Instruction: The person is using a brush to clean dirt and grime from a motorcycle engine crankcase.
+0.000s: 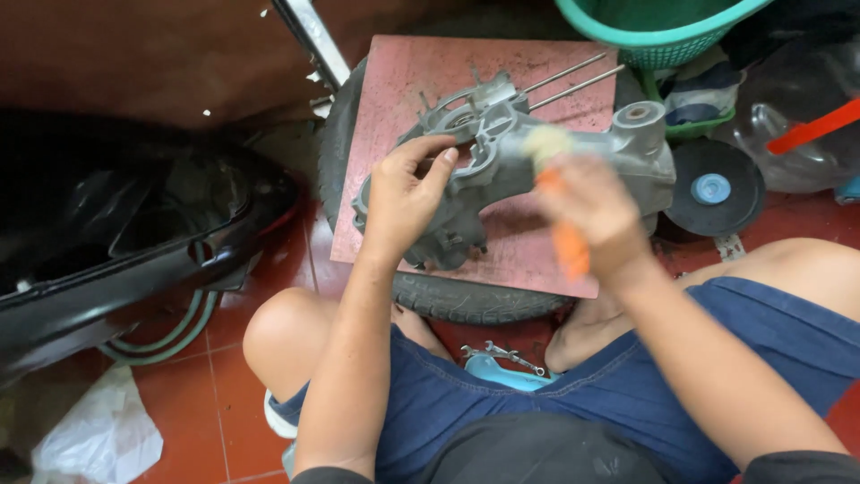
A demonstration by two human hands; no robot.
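Note:
A grey metal engine casing (573, 148) with two long studs lies on a reddish board (403, 85) set over a tyre (466, 300). My left hand (403, 197) grips the casing's left rim, fingers curled over its edge. An orange-handled brush (560, 224) is in my right hand (596, 211); its pale bristles (546, 142) touch the casing's middle. The right hand and brush are blurred by motion.
A black scooter body panel (125, 233) lies at left. A green basket (654, 27) stands at the top right, a black round disc (714, 188) and a clear plastic container (797, 116) to the right. Wrenches (502, 354) lie between my knees on red tiles. White plastic (98, 439) is at the bottom left.

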